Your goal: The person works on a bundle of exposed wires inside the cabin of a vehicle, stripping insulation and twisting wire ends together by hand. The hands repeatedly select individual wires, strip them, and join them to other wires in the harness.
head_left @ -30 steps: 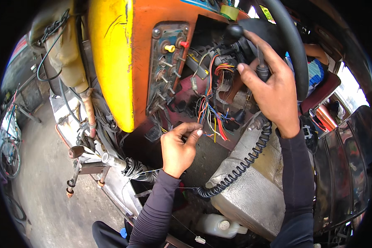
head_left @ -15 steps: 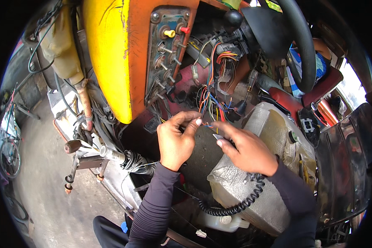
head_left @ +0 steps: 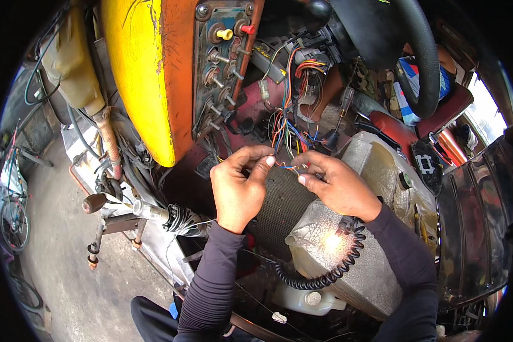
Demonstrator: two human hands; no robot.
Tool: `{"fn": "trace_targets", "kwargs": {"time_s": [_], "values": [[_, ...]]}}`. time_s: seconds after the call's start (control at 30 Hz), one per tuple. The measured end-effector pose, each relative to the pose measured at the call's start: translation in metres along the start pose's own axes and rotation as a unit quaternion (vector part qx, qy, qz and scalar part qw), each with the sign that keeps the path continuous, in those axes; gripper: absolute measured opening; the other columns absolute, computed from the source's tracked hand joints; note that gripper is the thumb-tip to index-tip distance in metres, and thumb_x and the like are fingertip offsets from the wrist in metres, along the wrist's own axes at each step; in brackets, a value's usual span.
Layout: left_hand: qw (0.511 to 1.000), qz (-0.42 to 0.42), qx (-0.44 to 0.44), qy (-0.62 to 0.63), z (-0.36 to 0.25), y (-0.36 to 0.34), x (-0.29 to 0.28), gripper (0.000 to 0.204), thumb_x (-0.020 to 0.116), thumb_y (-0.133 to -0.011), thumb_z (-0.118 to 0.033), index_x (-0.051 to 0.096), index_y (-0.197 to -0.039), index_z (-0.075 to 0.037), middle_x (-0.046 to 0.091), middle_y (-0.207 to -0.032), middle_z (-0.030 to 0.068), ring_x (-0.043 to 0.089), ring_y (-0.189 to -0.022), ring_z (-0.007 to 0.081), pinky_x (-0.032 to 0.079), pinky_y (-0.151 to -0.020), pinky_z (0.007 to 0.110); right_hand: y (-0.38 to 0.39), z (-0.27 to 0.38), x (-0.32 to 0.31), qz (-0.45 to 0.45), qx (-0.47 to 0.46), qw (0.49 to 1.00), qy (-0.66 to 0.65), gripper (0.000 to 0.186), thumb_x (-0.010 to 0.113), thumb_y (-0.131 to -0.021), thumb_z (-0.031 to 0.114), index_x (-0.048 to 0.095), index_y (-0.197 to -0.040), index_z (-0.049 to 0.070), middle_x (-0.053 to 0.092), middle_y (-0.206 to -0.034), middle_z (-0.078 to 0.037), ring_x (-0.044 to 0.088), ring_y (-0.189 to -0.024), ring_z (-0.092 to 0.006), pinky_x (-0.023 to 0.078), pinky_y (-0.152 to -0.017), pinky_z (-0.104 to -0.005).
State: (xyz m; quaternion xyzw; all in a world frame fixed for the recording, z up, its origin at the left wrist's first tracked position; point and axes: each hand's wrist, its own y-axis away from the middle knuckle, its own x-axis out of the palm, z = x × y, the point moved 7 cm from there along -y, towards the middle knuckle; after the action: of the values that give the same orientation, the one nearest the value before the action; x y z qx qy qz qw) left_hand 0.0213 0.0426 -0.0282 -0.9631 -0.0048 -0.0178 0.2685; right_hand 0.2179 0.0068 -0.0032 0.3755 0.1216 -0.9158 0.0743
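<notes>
My left hand (head_left: 239, 185) pinches a thin wire (head_left: 279, 164) between thumb and forefinger, above the dark textured floor mat (head_left: 282, 199). My right hand (head_left: 343, 183) is close beside it, its fingers curled around a test light that the palm mostly hides. From under that wrist runs the black coiled cord (head_left: 319, 280), and a bright glow (head_left: 334, 242) shows near it. Blue and orange strands stretch between my fingertips. Just beyond them hangs a loose bundle of multicoloured wires (head_left: 288, 128) from beneath the steering column.
A black steering wheel (head_left: 424, 62) is at upper right. The panel of toggle switches (head_left: 219, 68) sits on the orange and yellow cowl (head_left: 137, 74). A silver padded cover (head_left: 353, 251) lies below my right hand, near a white plastic jug (head_left: 308, 300). Another person's arm shows beyond the wires.
A bright glow has appeared below my right wrist. My right fingers have closed in on the wires by my left fingertips. The view has shifted slightly.
</notes>
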Motion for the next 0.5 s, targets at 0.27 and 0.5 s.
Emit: {"fn": "trace_targets", "kwargs": {"time_s": [0.27,0.5], "values": [[1.000,0.000,-0.001,0.016,0.004,0.000,-0.001,0.011,0.078,-0.097,0.000,0.080,-0.108,0.004,0.077,-0.089,0.0020,0.065,-0.078,0.0044,0.051,-0.071,0.022,0.002,0.002,0.001,0.005,0.004,1.000,0.000,0.033,0.070,-0.103,0.015,0.067,-0.133,0.001,0.075,-0.126,-0.018,0.076,-0.112,-0.0298,0.058,-0.097,-0.0410],[0.999,-0.017,0.029,-0.002,-0.003,-0.001,-0.002,0.014,0.081,-0.094,-0.003,0.082,-0.107,-0.001,0.079,-0.083,0.0080,0.068,-0.071,0.0086,0.055,-0.070,0.028,0.006,0.013,-0.003,-0.037,0.012,0.999,-0.002,0.036,0.067,-0.105,0.010,0.062,-0.140,0.002,0.074,-0.113,-0.010,0.072,-0.106,-0.0185,0.056,-0.092,-0.0356]]}}
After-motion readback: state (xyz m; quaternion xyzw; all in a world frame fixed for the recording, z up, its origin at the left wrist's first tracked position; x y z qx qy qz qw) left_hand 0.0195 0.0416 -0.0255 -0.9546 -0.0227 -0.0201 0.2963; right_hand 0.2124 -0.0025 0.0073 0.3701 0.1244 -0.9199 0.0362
